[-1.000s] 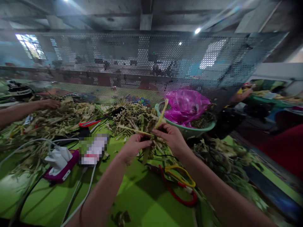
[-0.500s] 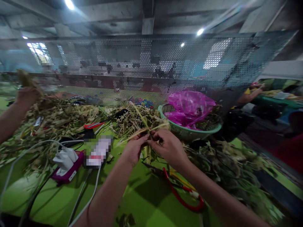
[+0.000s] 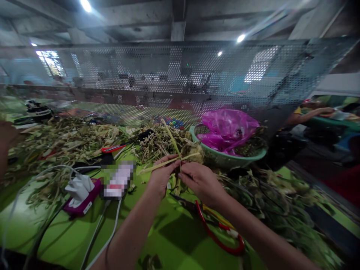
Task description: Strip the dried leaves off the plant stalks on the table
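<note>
Pale plant strips [image 3: 171, 141] cross one another between my two hands, over the green table [image 3: 180, 232]. My left hand [image 3: 163, 176] pinches them from the left, fingers closed. Close beside it, my right hand [image 3: 199, 178] is closed on the strips where they cross, its fingertips nearly touching those of the left. Below the hands lie red-handled scissors [image 3: 205, 227]. A heap of dry plant stalks [image 3: 157, 144] lies just behind the hands.
A green basket [image 3: 225, 157] holding a pink plastic bag [image 3: 229, 129] stands behind right. A purple power strip [image 3: 84, 200], cables and a blurred-out device [image 3: 118, 180] lie left. Another person's arm [image 3: 5, 146] is at the left edge. Leaf piles [image 3: 281, 202] spread at right.
The other person's hand at the left has moved toward the left edge, and a dark item behind it now shows. The view has shifted slightly; my hands keep pinching the strips.
</note>
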